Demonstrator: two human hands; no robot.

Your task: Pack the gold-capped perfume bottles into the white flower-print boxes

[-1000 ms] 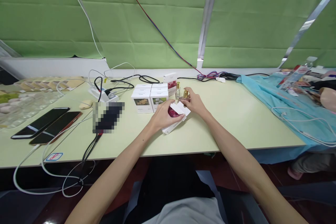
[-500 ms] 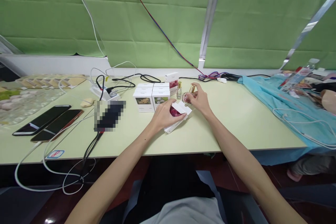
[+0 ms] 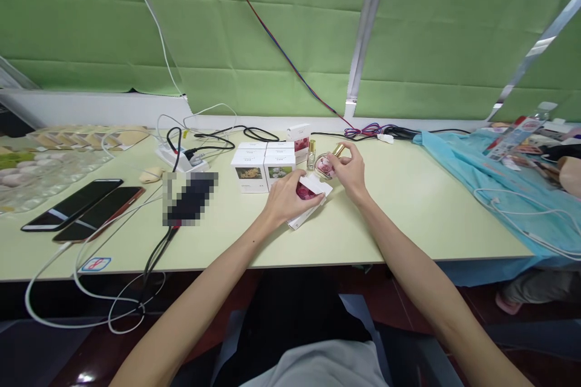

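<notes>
My left hand [image 3: 284,198] grips a white box with a pink flower picture [image 3: 305,191], its flaps open toward the right. Just above the flaps, my right hand [image 3: 348,170] pinches a round glass bottle [image 3: 325,166] by its gold cap; a pink flower shows on the glass. A slim glass bottle with a gold cap [image 3: 311,155] stands upright behind the held box. To its left are several white boxes with flower pictures [image 3: 252,176], set close together. Another white box with a pink picture [image 3: 299,138] stands behind them.
Two phones [image 3: 75,202], a power strip [image 3: 182,160] and cables lie on the left of the table [image 3: 218,242], near clear plastic trays [image 3: 49,172]. A blue cloth [image 3: 476,178] and a plastic bottle [image 3: 538,115] are on the right. Green fabric hangs behind.
The round bottle has tilted, and its flower side now shows more clearly; my right hand has turned slightly with it. My left hand still holds the open box in nearly the same place.
</notes>
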